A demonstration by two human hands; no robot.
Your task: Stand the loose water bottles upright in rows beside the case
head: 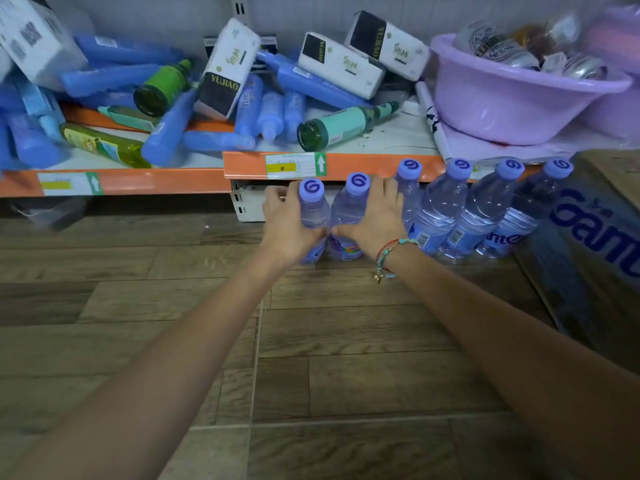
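My left hand (287, 226) and right hand (375, 216) each grip an upright bottle (313, 206) — the standing row (450, 209) lies rightward — toward the case (595, 216).

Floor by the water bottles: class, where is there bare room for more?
Free: the wood floor left of the left hand, and nearer the camera. Crowded: bottle row up to the case; cluttered shelf.

One head-worn camera looks forward and steeply down, close over both outstretched forearms; the left hand (289, 225) and right hand (375, 218) sit mid-frame, brown wood-plank floor (329, 341) below them
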